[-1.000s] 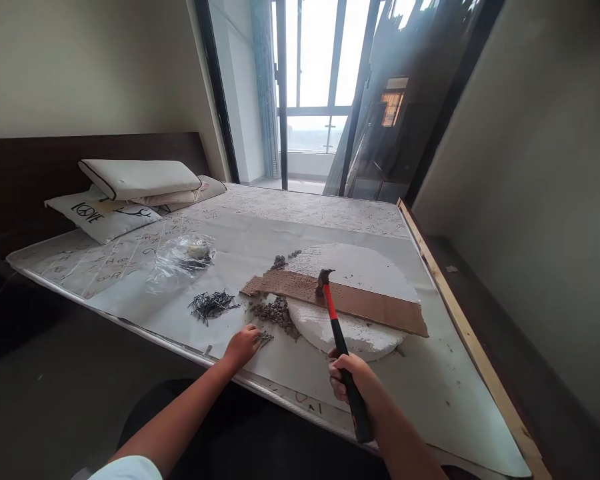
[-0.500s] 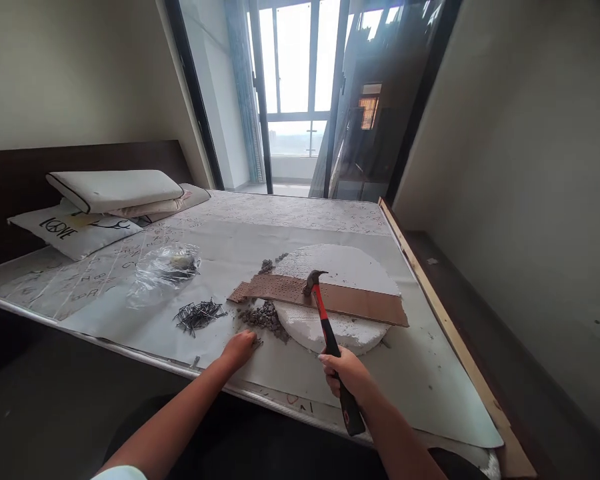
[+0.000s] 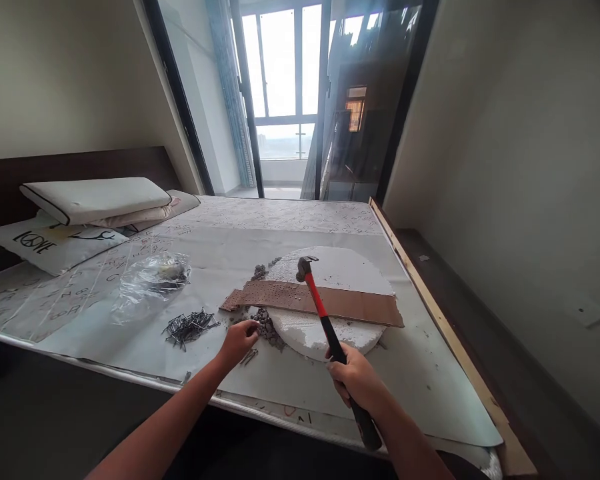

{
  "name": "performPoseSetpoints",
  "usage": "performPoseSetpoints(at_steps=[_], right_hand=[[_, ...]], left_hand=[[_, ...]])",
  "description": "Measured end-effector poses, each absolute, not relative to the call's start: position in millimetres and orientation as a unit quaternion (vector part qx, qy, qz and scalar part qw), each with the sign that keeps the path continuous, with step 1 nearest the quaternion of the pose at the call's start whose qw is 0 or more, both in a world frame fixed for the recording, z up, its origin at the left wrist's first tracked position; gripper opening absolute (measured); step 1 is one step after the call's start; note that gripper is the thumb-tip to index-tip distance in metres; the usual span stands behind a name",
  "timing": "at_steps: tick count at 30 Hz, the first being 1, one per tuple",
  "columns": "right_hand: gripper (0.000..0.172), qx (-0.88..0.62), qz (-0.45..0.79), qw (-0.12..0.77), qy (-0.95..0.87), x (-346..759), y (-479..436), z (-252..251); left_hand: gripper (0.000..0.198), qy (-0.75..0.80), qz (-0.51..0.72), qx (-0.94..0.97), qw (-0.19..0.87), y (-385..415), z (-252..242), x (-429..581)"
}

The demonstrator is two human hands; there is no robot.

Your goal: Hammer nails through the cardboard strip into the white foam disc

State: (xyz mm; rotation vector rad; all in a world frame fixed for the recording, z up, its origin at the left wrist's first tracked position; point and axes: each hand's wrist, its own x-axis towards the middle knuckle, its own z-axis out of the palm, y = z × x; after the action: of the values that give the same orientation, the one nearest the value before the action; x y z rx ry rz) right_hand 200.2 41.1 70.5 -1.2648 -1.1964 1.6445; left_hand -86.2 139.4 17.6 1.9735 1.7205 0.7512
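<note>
My right hand (image 3: 356, 379) is closed round the black grip of a red-handled hammer (image 3: 320, 312), whose head hangs just above a brown strip of board (image 3: 330, 301) full of small holes. The strip lies across a round white foam slab (image 3: 340, 267). My left hand (image 3: 239, 339) is lifted a little off the sheet, fingers pinched together near a few loose nails (image 3: 249, 357); what they hold is too small to make out. A heap of grey rubble (image 3: 266, 325) sits just beyond the fingertips. A pile of dark nails (image 3: 187, 327) lies to the left.
All this lies on a plastic-covered mattress (image 3: 220, 247). A crumpled clear plastic bag (image 3: 153, 277) sits behind the nails. Pillows (image 3: 95, 199) are stacked at the far left by a dark headboard. A wooden batten (image 3: 430, 307) runs along the right edge. Glass doors stand at the back.
My left hand has lifted off the sheet and closed into a pinch by the loose nails. The hammer head has risen and moved slightly left. The camera has swung right.
</note>
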Motion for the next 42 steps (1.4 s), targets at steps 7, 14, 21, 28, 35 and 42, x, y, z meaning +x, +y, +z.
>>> performPoseSetpoints(at_steps=[7,14,21,28,35,42], right_hand=[[0.025,-0.512,0.645,0.367,-0.432,204.4,44.6,63.7],[0.040,-0.491,0.656,0.399,-0.412,200.5,44.8,66.0],[0.023,-0.485,0.658,0.395,-0.420,199.2,44.4,63.2],[0.028,-0.497,0.654,0.375,-0.430,199.4,36.5,79.8],[0.030,-0.474,0.651,0.397,-0.440,201.7,30.0,88.8],[0.033,-0.532,0.626,0.366,-0.437,196.9,32.0,92.0]], left_hand=[[0.023,0.558,0.412,0.650,0.310,191.1,31.9,2.8],[0.016,0.578,0.424,0.637,0.282,223.3,14.7,38.0],[0.016,0.601,0.402,0.640,0.259,227.1,9.4,44.4],[0.017,0.610,0.389,0.659,0.209,226.2,6.8,44.0],[0.021,0.610,0.367,0.682,0.167,222.8,2.8,46.2],[0.022,0.633,0.332,0.681,0.158,219.5,5.0,47.7]])
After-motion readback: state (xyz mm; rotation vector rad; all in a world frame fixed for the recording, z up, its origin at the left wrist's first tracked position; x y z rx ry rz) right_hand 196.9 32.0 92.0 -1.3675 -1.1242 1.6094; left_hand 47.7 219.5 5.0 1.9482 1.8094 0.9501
